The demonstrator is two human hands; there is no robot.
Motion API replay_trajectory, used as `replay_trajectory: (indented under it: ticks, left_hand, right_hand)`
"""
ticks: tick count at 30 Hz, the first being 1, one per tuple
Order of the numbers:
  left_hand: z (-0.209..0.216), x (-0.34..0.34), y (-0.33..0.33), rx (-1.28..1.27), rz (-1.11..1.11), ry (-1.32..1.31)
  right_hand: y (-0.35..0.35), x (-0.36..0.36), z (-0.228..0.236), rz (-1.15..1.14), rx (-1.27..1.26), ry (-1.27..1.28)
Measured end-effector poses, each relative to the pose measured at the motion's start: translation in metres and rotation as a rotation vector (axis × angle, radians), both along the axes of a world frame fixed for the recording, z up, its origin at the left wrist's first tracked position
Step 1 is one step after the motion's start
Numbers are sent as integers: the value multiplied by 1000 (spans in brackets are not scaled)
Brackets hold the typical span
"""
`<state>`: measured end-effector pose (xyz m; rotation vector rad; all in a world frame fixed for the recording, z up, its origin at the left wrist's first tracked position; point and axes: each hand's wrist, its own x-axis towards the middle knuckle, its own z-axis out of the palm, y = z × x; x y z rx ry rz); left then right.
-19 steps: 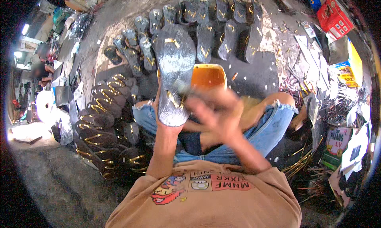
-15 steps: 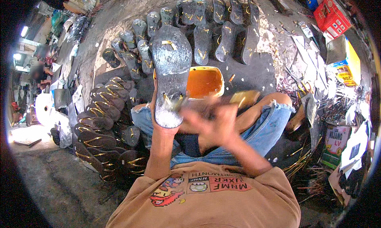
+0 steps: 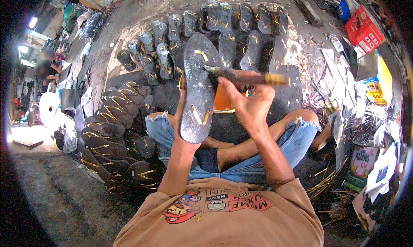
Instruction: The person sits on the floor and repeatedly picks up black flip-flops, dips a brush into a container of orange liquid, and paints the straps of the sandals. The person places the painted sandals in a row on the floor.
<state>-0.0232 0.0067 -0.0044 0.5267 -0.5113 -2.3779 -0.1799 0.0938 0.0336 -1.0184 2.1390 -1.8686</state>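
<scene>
Upright in my left hand [image 3: 186, 135] is a dark sandal sole [image 3: 198, 92], underside toward me, with gold strap ends folded flat against it; my fingers wrap its left edge and heel. My right hand [image 3: 254, 98] grips a dark-handled brush [image 3: 245, 77] with a yellowish end. Its pale tip touches the sole's surface near the right edge, below the toe strap end. Motion smears the brush's far end. Behind the sole and my right hand, a tub of orange glue [image 3: 223, 101] is partly hidden.
Several sandal soles [image 3: 251, 49] lie in curved rows on the floor ahead. Finished-looking sandals with gold straps [image 3: 114, 113] are heaped at my left. To the right are scraps [image 3: 365, 118], a red box [image 3: 363, 27], a yellow box [image 3: 378, 81] and a green-white can [image 3: 361, 167].
My right hand has moved up and brought the brush tip onto the sole. My left hand has shifted the sole slightly right, and more of the glue tub is covered.
</scene>
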Motion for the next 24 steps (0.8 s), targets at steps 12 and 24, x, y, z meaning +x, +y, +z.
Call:
replay_trajectory:
  ticks: [12,24]
  left_hand:
    - [103,-16,-310,-501,316,-353]
    - [-185,-267,-472,74,-25,-432]
  right_hand:
    - [51,-120,-53,-327,-106,-158]
    - [32,-147,-133,-533,263,-227]
